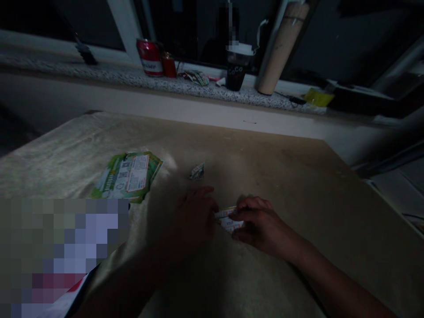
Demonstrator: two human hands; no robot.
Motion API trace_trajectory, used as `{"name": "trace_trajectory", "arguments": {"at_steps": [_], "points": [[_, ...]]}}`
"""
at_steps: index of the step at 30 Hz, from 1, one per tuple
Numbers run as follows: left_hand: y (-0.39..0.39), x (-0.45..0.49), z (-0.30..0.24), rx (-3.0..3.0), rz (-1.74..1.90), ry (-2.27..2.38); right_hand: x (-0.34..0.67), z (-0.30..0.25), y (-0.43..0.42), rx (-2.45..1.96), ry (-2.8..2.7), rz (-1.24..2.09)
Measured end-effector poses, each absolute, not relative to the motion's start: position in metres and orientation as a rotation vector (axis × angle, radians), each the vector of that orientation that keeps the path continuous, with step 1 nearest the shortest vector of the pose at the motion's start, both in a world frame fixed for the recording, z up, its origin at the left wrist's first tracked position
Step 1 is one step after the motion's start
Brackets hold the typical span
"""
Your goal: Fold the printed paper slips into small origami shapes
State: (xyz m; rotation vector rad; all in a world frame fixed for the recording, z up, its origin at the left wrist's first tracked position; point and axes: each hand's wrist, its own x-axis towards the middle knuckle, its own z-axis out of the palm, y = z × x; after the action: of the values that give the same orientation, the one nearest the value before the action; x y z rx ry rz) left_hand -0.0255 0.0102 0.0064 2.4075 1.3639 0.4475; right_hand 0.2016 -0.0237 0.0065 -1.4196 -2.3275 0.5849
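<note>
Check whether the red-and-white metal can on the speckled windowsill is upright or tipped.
Upright: the can stands with its base on the speckled windowsill, its top end uppermost.

I'm in a lived-in room, probably in a home, though I can't tell which room. The speckled stone windowsill [115,78] suggests it: on it stand a red drink can [150,57], a CoCo takeaway cup [235,71] and a tall cardboard tube [281,48]. Behind the windowsill the window panes [185,31] are dark; below it runs a plain pale wall [205,107]. On my side of the windowsill is a counter [274,172] under a partly rumpled cover.
</note>
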Motion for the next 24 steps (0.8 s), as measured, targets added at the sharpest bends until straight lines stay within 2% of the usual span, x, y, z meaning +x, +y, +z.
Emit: {"name": "trace_trajectory", "arguments": {"at_steps": [4, 11, 18, 24], "points": [[-0.02, -0.014, -0.003, 2.648, 0.543, 0.964, 0.201, 0.008, -0.023, -1.467, -2.293, 0.594], [-0.043, -0.016, -0.019, 2.872, 0.581, 0.956, 0.213, 0.0, -0.023, -1.652, -2.133, 0.491], [-0.043, -0.023, -0.023, 2.773, 0.652, 0.943, 0.21, 0.0, -0.024, -1.567, -1.783, 0.877], [-0.043, -0.03, -0.025, 2.725, 0.574, 0.919, 0.202, 0.002, -0.026, -1.584, -1.636, 0.798]]}}
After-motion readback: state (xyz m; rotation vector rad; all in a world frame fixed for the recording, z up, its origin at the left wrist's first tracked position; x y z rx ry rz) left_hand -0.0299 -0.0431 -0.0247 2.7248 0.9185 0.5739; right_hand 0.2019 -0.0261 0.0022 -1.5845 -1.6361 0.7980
